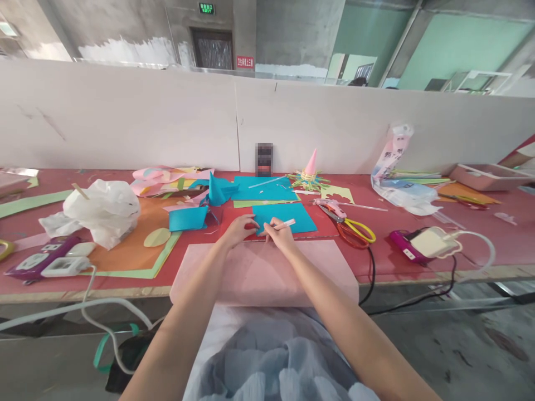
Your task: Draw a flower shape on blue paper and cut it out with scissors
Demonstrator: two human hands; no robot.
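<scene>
My right hand (281,236) is closed round a white pen (288,223), its tip end low over the left part of a blue sheet of paper (298,216). My left hand (239,230) rests at the left edge of that sheet, thumb and forefinger apart and bent, with red surface showing between them. Whether its fingertips press on the paper is hard to make out. Under my wrists lies a pink pad (267,273). Behind the sheet is another blue sheet (263,188) with thin strips on it.
To the right lie a hot glue gun (332,208) and scissors (357,231). A pink cone (311,165) on a fringed base stands behind. Crumpled white plastic (104,209), cut papers and a purple power strip (45,259) are left; another purple power strip (407,248) is right.
</scene>
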